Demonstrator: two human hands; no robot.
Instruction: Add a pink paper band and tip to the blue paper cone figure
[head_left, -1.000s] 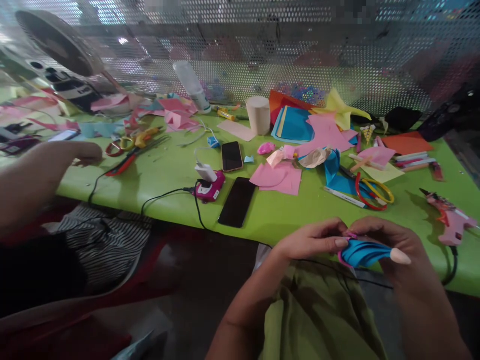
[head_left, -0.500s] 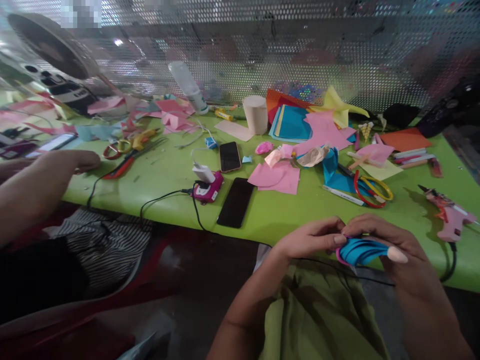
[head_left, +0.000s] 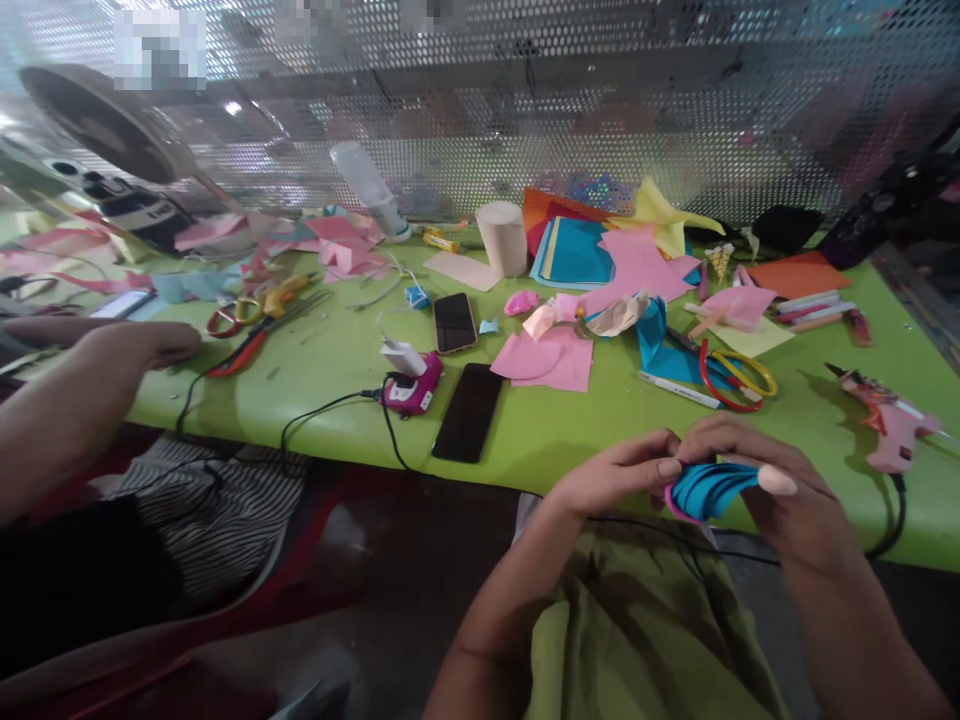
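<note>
My left hand (head_left: 622, 475): fingers pinched on folded blue paper piece with pink edge (head_left: 705, 490) | my right hand (head_left: 780, 485): curled round it, thumb extended | location: above green table's (head_left: 315, 360) near edge

Both forearms reach forward and meet just above the lap. The left hand (head_left: 626, 478) pinches with thumb and fingertips, while the right hand (head_left: 780, 490) curls closed, its 2 longest fingers bent inward.

- The blue folded piece (head_left: 709, 489) – matt paper.
- The green table (head_left: 570, 430) – smooth, slightly glossy.
- The black phone (head_left: 469, 412) has a glossy glass face.
- The back screen (head_left: 600, 120) is perforated metal.
</note>
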